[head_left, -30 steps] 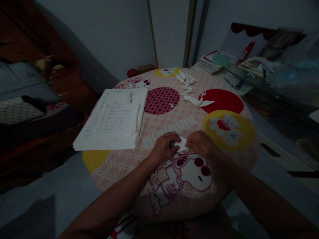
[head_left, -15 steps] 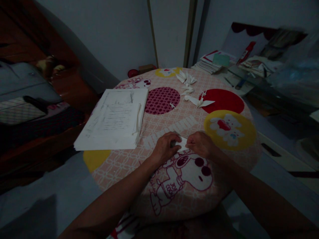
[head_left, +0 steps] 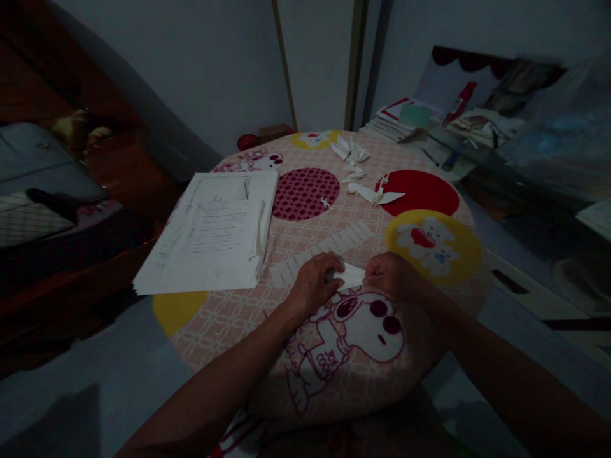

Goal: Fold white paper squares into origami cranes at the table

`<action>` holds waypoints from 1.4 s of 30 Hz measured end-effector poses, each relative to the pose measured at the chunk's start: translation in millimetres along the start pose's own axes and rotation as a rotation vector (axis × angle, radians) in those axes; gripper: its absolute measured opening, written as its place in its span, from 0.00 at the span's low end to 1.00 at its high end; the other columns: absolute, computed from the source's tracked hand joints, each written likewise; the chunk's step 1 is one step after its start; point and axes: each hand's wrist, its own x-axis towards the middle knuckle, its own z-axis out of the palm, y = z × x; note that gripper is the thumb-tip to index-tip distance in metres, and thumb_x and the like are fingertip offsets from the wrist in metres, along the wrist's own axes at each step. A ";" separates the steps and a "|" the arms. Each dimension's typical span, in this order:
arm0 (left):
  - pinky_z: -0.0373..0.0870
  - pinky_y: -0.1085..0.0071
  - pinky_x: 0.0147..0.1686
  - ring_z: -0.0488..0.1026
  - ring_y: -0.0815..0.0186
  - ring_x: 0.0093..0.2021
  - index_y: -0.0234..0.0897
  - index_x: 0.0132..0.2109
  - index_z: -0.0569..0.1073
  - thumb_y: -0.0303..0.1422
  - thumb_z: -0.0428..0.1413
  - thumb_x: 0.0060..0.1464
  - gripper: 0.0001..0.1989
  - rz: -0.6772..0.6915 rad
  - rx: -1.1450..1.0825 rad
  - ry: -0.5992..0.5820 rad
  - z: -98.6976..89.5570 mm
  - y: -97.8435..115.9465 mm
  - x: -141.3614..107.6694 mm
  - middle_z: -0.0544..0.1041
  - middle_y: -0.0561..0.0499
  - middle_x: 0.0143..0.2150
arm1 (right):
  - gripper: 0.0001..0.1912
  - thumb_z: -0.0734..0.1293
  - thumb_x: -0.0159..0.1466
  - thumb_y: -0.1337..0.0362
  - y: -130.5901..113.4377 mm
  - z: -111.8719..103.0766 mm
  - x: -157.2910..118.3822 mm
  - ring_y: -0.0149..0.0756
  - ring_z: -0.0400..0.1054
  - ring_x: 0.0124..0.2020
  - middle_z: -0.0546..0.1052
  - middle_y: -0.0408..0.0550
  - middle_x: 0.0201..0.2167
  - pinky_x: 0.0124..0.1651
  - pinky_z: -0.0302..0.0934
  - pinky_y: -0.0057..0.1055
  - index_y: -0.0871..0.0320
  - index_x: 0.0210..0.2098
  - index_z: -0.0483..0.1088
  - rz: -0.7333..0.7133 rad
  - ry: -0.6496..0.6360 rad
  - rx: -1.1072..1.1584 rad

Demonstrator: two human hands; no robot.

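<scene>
A small folded piece of white paper (head_left: 352, 276) lies between my hands, just above the printed dog on the tablecloth (head_left: 224, 331). My left hand (head_left: 316, 280) grips its left end, thumb and fingers curled around it. At the opposite end, my right hand (head_left: 389, 275) pinches the paper with bent fingers. The paper's middle shows between them, while its ends are partly covered by fingertips. Farther back on the table sit several folded paper cranes (head_left: 377, 196), one group of them (head_left: 351, 151) near the far edge.
A thick stack of printed paper sheets (head_left: 210, 229) lies left of my hands, with a narrow folded strip (head_left: 258, 232) on it. To the right stands a glass-topped side table (head_left: 472, 156) with papers and a red bottle (head_left: 461, 102). A bag (head_left: 38, 159) lies at far left.
My right hand has shifted slightly right along the paper, so more of its white surface shows between my hands. The whole view has shifted a little.
</scene>
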 end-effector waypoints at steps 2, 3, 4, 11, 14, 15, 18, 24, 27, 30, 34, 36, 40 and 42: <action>0.70 0.62 0.48 0.74 0.61 0.45 0.36 0.40 0.74 0.21 0.62 0.46 0.13 -0.003 -0.002 -0.005 -0.2 0.3 0.1 0.77 0.48 0.43 | 0.05 0.67 0.53 0.67 6.3 -0.8 -1.7 0.31 0.66 0.24 0.75 0.45 0.22 0.28 0.53 0.27 0.61 0.25 0.75 -0.021 -0.014 0.028; 0.70 0.62 0.48 0.74 0.61 0.45 0.36 0.40 0.74 0.21 0.63 0.46 0.13 -0.004 -0.001 -0.009 -0.4 0.6 0.2 0.76 0.48 0.43 | 0.05 0.67 0.53 0.67 8.8 -1.1 -2.1 0.31 0.66 0.24 0.75 0.45 0.22 0.27 0.53 0.27 0.61 0.25 0.75 -0.018 -0.018 0.038; 0.70 0.62 0.48 0.74 0.61 0.45 0.37 0.40 0.74 0.21 0.63 0.46 0.13 -0.006 0.000 -0.012 -0.7 1.0 0.2 0.76 0.48 0.43 | 0.05 0.67 0.53 0.67 10.7 -1.4 -2.4 0.32 0.66 0.24 0.75 0.45 0.21 0.27 0.53 0.27 0.61 0.25 0.75 -0.014 -0.019 0.044; 0.70 0.61 0.49 0.74 0.61 0.45 0.37 0.40 0.74 0.22 0.62 0.48 0.12 -0.002 0.004 -0.008 -1.0 1.2 -0.6 0.77 0.48 0.44 | 0.05 0.66 0.52 0.68 7.2 -1.1 -3.5 0.31 0.66 0.24 0.75 0.45 0.21 0.27 0.54 0.28 0.60 0.23 0.74 0.004 0.022 0.040; 0.70 0.61 0.49 0.74 0.61 0.45 0.37 0.40 0.74 0.21 0.62 0.48 0.12 -0.003 0.001 -0.009 -0.7 0.3 -0.7 0.77 0.48 0.43 | 0.05 0.66 0.52 0.68 7.0 -0.9 -4.8 0.31 0.66 0.24 0.74 0.45 0.21 0.27 0.54 0.27 0.60 0.23 0.74 0.008 0.027 0.051; 0.70 0.61 0.49 0.74 0.61 0.45 0.36 0.40 0.74 0.21 0.62 0.47 0.12 -0.007 -0.001 -0.008 -0.6 -0.1 -0.7 0.77 0.48 0.43 | 0.04 0.66 0.51 0.68 8.0 -1.1 -5.1 0.31 0.66 0.23 0.74 0.45 0.21 0.26 0.54 0.27 0.60 0.23 0.74 0.007 0.029 0.058; 0.70 0.61 0.50 0.74 0.61 0.46 0.36 0.40 0.74 0.21 0.63 0.47 0.12 -0.011 -0.014 0.000 -0.1 -1.5 -0.7 0.77 0.47 0.43 | 0.05 0.66 0.51 0.69 11.5 -3.2 -4.4 0.31 0.65 0.22 0.74 0.44 0.20 0.26 0.54 0.27 0.61 0.24 0.75 0.014 0.039 0.082; 0.70 0.62 0.49 0.74 0.61 0.46 0.37 0.40 0.75 0.21 0.63 0.47 0.12 0.012 -0.038 0.010 -0.1 -1.9 -0.1 0.77 0.48 0.43 | 0.06 0.68 0.57 0.65 -4.8 -7.8 7.4 0.33 0.69 0.27 0.77 0.47 0.25 0.30 0.55 0.28 0.59 0.28 0.77 -0.018 0.059 -0.086; 0.69 0.62 0.49 0.74 0.61 0.45 0.37 0.39 0.75 0.21 0.63 0.47 0.12 0.017 -0.026 0.008 -0.7 -0.9 0.4 0.77 0.48 0.43 | 0.05 0.72 0.55 0.63 -19.8 -9.3 16.5 0.34 0.69 0.29 0.78 0.48 0.27 0.31 0.55 0.29 0.59 0.28 0.77 0.008 -0.004 -0.243; 0.69 0.63 0.49 0.74 0.62 0.46 0.37 0.39 0.75 0.21 0.63 0.46 0.12 0.037 -0.032 0.008 -1.2 -1.0 0.3 0.77 0.49 0.43 | 0.06 0.75 0.53 0.64 -29.3 -12.5 26.8 0.35 0.70 0.31 0.78 0.50 0.30 0.31 0.57 0.28 0.59 0.26 0.76 0.008 -0.013 -0.307; 0.69 0.63 0.50 0.74 0.62 0.46 0.37 0.39 0.75 0.20 0.62 0.47 0.12 0.051 -0.047 0.013 -1.3 -2.3 0.1 0.76 0.49 0.43 | 0.08 0.75 0.51 0.66 -34.4 -15.5 42.9 0.31 0.66 0.24 0.75 0.47 0.21 0.25 0.54 0.26 0.60 0.21 0.74 0.013 -0.125 -0.251; 0.69 0.63 0.50 0.74 0.62 0.46 0.37 0.39 0.75 0.21 0.61 0.47 0.12 0.047 -0.042 0.009 -0.9 -2.6 0.1 0.76 0.48 0.44 | 0.09 0.74 0.51 0.69 -35.7 -15.1 50.7 0.27 0.63 0.20 0.71 0.42 0.15 0.23 0.53 0.24 0.60 0.19 0.72 0.045 -0.183 -0.110; 0.69 0.61 0.51 0.73 0.61 0.47 0.37 0.42 0.76 0.21 0.61 0.46 0.14 0.044 -0.017 0.003 -0.1 -2.5 -0.1 0.77 0.48 0.44 | 0.10 0.71 0.50 0.74 -38.2 -15.5 60.9 0.23 0.56 0.14 0.63 0.36 0.09 0.18 0.49 0.22 0.61 0.16 0.69 0.123 -0.317 0.063; 0.69 0.61 0.51 0.73 0.60 0.46 0.37 0.44 0.76 0.22 0.62 0.46 0.17 0.025 -0.013 0.014 -2.0 -3.6 0.1 0.77 0.48 0.44 | 0.10 0.71 0.49 0.75 -38.3 -17.7 61.7 0.23 0.55 0.12 0.63 0.36 0.08 0.16 0.48 0.22 0.61 0.16 0.68 0.140 -0.353 0.104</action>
